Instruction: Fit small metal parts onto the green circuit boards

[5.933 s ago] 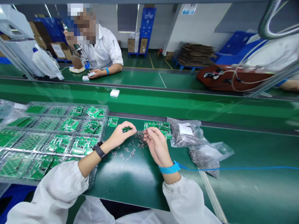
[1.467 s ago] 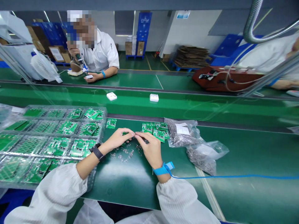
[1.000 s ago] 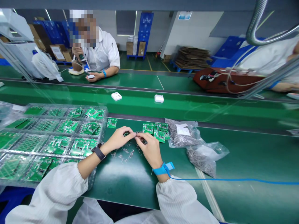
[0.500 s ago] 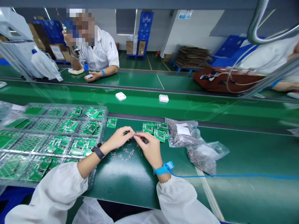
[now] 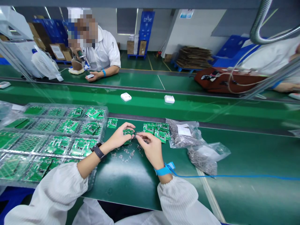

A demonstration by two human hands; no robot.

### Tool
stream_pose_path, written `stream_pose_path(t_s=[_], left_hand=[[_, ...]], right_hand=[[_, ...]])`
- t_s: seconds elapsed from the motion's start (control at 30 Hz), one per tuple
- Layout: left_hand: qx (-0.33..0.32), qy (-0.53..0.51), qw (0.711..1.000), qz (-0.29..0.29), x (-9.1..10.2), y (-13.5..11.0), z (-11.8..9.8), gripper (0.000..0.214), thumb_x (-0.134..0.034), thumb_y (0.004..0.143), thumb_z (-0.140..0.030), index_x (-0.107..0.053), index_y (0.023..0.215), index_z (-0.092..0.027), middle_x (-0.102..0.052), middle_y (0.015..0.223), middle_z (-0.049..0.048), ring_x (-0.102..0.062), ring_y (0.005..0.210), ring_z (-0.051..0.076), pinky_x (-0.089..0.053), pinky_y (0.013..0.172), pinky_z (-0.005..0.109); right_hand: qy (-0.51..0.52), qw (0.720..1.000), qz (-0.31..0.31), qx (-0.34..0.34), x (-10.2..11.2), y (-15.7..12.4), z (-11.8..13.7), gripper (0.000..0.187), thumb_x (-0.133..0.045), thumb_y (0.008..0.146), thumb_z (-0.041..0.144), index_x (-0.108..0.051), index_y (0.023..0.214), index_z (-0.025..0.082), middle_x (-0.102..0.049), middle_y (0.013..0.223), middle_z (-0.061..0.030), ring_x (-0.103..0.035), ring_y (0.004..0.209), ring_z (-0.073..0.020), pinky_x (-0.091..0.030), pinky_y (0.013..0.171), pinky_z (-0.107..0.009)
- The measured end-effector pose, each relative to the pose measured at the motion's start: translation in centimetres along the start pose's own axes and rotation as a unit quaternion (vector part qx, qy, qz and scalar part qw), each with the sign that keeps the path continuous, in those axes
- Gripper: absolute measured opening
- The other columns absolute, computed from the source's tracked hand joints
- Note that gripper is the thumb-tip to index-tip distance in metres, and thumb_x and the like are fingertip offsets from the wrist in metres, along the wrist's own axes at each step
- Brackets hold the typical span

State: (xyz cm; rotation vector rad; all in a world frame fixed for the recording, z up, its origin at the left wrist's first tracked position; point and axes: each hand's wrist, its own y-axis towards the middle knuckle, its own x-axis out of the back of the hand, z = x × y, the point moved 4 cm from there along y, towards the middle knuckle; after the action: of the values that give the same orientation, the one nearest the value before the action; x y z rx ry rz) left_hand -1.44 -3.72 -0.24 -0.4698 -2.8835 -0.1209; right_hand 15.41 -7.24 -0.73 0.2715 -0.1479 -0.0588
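Note:
A green circuit board is gripped between the thumb and fingers of my left hand, tilted over the bench. My right hand is pinched close to the board's right edge; whatever lies between its fingertips is too small to name. Loose small metal springs or clips lie scattered on the bench below both hands. Just beyond my right hand sits a group of green circuit boards. A single board lies behind my left hand.
Left stands a clear compartment tray of circuit boards. Plastic bags of metal parts lie right. A blue wrist cord crosses the bench. White devices sit on the green belt. A co-worker sits opposite.
My left hand has turned, so the board's face now shows. My right fingertips have drawn slightly away from it. The white devices moved right; the co-worker's tool came down.

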Motion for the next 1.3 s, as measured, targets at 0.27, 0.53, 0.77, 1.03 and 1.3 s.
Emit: stream_pose_path(t_s=[0.27, 0.53, 0.77, 1.03, 1.3], left_hand=[[-0.079, 0.115, 0.990, -0.004, 0.1, -0.2, -1.7, 0.024, -0.063, 0.091, -0.018, -0.070, 0.113, -0.021, -0.074, 0.121, 0.0059, -0.067, 0.119, 0.024, -0.049, 0.110, 0.042], [-0.099, 0.157, 0.982, 0.022, -0.4, -0.8, -2.2, 0.028, -0.058, 0.096, -0.020, -0.074, 0.120, -0.021, -0.077, 0.124, 0.0058, -0.070, 0.119, 0.024, -0.052, 0.108, 0.039], [-0.082, 0.135, 0.987, 0.020, -0.4, -0.8, -2.0, 0.028, -0.062, 0.095, -0.023, -0.076, 0.119, -0.021, -0.077, 0.125, 0.0059, -0.071, 0.119, 0.025, -0.052, 0.109, 0.040], [-0.078, 0.147, 0.986, 0.015, -1.0, -1.1, -2.1, 0.030, -0.060, 0.094, -0.020, -0.075, 0.119, -0.022, -0.077, 0.124, 0.0058, -0.070, 0.119, 0.026, -0.052, 0.106, 0.040], [-0.072, 0.143, 0.987, -0.028, -0.1, -0.5, -2.0, 0.024, -0.058, 0.095, -0.019, -0.072, 0.115, -0.021, -0.076, 0.120, 0.0052, -0.069, 0.117, 0.024, -0.051, 0.107, 0.042]], right_hand=[[0.046, 0.998, -0.015, -0.039, 0.2, 0.3, -0.4, 0.019, -0.076, 0.084, 0.039, -0.078, 0.089, 0.021, -0.080, 0.091, -0.0078, -0.075, 0.083, -0.0254, -0.061, 0.078, -0.038], [0.022, 0.999, -0.021, -0.039, 0.3, 0.1, -0.4, 0.021, -0.075, 0.085, 0.042, -0.077, 0.088, 0.021, -0.080, 0.091, -0.0079, -0.075, 0.083, -0.0255, -0.060, 0.078, -0.038], [0.031, 0.998, -0.025, -0.046, 0.2, 0.1, -0.6, 0.022, -0.076, 0.084, 0.042, -0.077, 0.087, 0.021, -0.080, 0.091, -0.0079, -0.075, 0.085, -0.0255, -0.060, 0.081, -0.039], [0.048, 0.996, -0.036, -0.062, 0.2, 0.3, -0.7, 0.021, -0.080, 0.080, 0.041, -0.077, 0.081, 0.021, -0.080, 0.085, -0.0073, -0.075, 0.080, -0.0255, -0.061, 0.078, -0.039], [0.152, 0.981, 0.000, -0.118, -0.3, 0.5, -1.1, 0.024, -0.085, 0.076, 0.039, -0.082, 0.092, 0.021, -0.081, 0.091, -0.0066, -0.076, 0.087, -0.0252, -0.063, 0.088, -0.043]])
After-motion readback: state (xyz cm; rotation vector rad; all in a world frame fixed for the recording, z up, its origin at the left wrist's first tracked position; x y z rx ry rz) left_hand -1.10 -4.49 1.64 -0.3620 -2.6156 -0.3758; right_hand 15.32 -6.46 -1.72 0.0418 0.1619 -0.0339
